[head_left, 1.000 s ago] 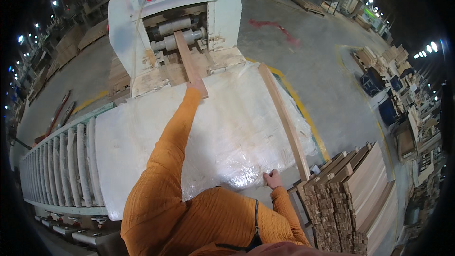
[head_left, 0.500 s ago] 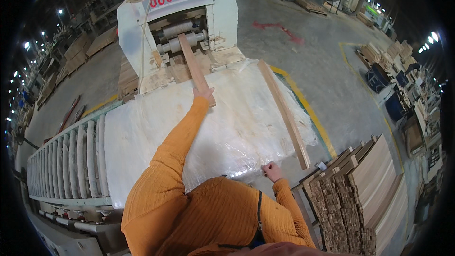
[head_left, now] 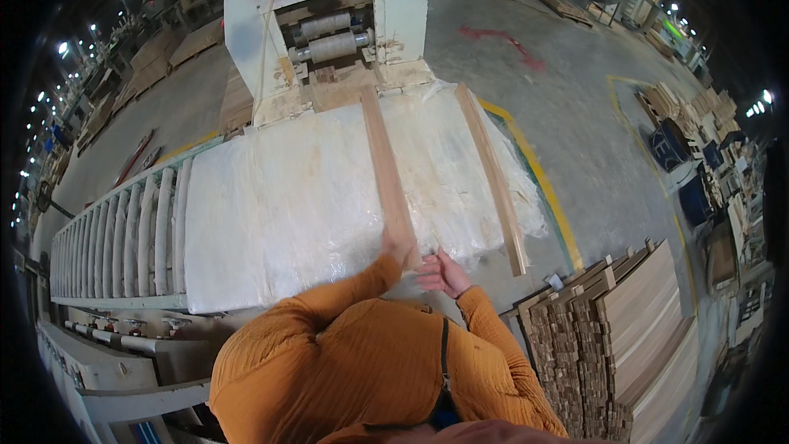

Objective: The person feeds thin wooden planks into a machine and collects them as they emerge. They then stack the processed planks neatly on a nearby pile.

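A second ago the left arm was stretched far out, its hand on the far end of a wooden strip at the mouth of the white roller machine [head_left: 329, 25]; now that arm is drawn back and bent, and the left hand [head_left: 398, 248] is closed on the near end of the wooden strip [head_left: 386, 173], which has come out of the machine and lies lengthways down the middle of the plastic-covered table [head_left: 271, 205], its near end at the table's near edge. The right hand [head_left: 442, 273], which earlier rested on that near edge, is now open, palm up, just beside the strip's end, gripping nothing. Two strips lie on the table: the held one and a second wooden strip [head_left: 493, 177] along the right edge, unmoved. One roller conveyor [head_left: 123, 238] adjoins the table's left edge. One stack of cut boards [head_left: 625, 337] stands off the near right corner.
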`<state>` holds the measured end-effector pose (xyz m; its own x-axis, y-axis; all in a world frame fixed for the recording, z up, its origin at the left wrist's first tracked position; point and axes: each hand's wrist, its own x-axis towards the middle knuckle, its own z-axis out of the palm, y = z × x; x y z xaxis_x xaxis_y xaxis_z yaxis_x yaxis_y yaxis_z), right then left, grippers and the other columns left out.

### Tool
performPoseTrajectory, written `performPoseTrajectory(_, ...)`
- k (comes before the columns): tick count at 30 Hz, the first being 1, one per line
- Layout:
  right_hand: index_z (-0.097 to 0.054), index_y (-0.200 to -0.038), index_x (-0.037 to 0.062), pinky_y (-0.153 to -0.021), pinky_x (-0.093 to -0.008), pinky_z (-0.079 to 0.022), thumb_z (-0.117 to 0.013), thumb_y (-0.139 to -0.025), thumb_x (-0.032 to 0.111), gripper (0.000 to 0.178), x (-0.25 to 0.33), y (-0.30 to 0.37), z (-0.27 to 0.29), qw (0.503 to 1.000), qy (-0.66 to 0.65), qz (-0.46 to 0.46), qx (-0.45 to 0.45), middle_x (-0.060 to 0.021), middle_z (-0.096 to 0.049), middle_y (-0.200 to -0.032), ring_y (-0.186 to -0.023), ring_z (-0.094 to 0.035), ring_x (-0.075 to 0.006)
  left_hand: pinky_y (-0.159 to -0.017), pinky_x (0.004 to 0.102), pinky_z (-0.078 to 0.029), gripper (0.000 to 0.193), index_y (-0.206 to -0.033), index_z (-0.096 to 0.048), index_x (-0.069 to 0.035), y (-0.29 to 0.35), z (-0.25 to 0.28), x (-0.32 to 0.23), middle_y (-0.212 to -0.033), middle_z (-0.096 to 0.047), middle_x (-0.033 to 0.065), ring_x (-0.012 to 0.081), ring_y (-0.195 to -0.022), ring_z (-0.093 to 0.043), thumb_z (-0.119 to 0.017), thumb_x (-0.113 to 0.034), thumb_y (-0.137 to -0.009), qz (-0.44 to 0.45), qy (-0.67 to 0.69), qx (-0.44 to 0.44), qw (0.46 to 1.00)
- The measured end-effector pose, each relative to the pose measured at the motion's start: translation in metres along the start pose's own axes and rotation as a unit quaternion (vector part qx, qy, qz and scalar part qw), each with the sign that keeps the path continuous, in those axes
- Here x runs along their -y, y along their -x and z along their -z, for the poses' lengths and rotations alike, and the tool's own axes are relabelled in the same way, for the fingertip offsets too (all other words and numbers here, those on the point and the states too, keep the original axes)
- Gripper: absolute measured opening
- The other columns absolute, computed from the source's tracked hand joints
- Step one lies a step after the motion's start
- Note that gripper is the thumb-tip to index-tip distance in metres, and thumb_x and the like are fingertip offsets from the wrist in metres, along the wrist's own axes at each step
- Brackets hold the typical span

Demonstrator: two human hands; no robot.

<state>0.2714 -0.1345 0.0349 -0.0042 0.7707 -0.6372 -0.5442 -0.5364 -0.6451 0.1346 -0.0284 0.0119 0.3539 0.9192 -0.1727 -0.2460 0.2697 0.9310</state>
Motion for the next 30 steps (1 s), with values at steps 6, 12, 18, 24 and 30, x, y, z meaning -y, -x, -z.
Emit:
performPoseTrajectory(6, -0.053, -0.121, 0.0085, -0.066, -0.0413, -0.053, -0.031, -0.098, 0.056, 0.057, -0.03, -0.006, -0.022, 0.994, -0.01, -0.098, 0.055, -0.0103, -0.063, -0.101, -0.082, -0.063, -0.0256, -0.08, 0.0376, -0.053, 0.054, -0.129, -0.038, -0.005, 0.056, 0.019, 0.012, -0.107, -0.058, 0.0156, 0.0253, -0.1, -0.058, -0.066, -0.022, -0.087, 0.258, 0.084, 0.016, 0.962)
performPoseTrajectory(12, -0.056, -0.118, 0.0135, -0.061, -0.0317, -0.048, -0.037, -0.099, 0.049, 0.045, -0.049, -0.002, -0.021, 0.995, 0.092, -0.009, 0.024, -0.0031, -0.061, -0.094, -0.076, -0.059, -0.0155, -0.084, 0.0359, -0.049, 0.052, -0.131, -0.045, -0.007, 0.088, 0.007, 0.028, -0.114, -0.059, 0.0104, 0.0218, -0.1, -0.058, -0.057, -0.037, -0.09, 0.287, 0.05, 0.023, 0.956)
performPoseTrajectory(18, -0.061, -0.108, 0.0079, -0.06, -0.0246, -0.046, -0.052, -0.096, 0.037, 0.033, -0.028, 0.022, -0.006, 0.999, -0.009, -0.014, 0.038, 0.0, -0.061, -0.083, -0.073, -0.057, -0.0103, -0.083, 0.0369, -0.049, 0.056, -0.133, -0.043, -0.008, 0.078, 0.012, 0.046, -0.114, -0.058, 0.0108, 0.0226, -0.1, -0.057, -0.055, -0.042, -0.089, 0.261, 0.076, 0.123, 0.954)
performPoseTrajectory(24, -0.058, -0.091, 0.0063, -0.059, -0.0247, -0.042, -0.067, -0.088, 0.029, 0.025, -0.011, 0.015, 0.018, 0.981, 0.1, 0.167, -0.027, 0.0011, -0.054, -0.075, -0.067, -0.049, -0.0084, -0.086, 0.0411, -0.047, 0.061, -0.14, -0.037, -0.012, 0.073, 0.005, 0.034, -0.122, -0.056, 0.0103, 0.0248, -0.099, -0.057, -0.05, -0.044, -0.089, 0.269, 0.125, 0.192, 0.935)
performPoseTrajectory(30, -0.051, -0.1, 0.0033, -0.072, -0.0276, -0.046, -0.068, -0.084, 0.02, 0.029, -0.022, 0.015, 0.016, 0.917, 0.307, 0.23, -0.112, -0.003, -0.055, -0.085, -0.078, -0.053, -0.0133, -0.088, 0.0401, -0.046, 0.072, -0.146, -0.031, -0.019, 0.066, -0.003, 0.019, -0.135, -0.049, 0.0068, 0.0213, -0.115, -0.051, -0.042, -0.063, -0.09, 0.346, 0.057, 0.201, 0.915)
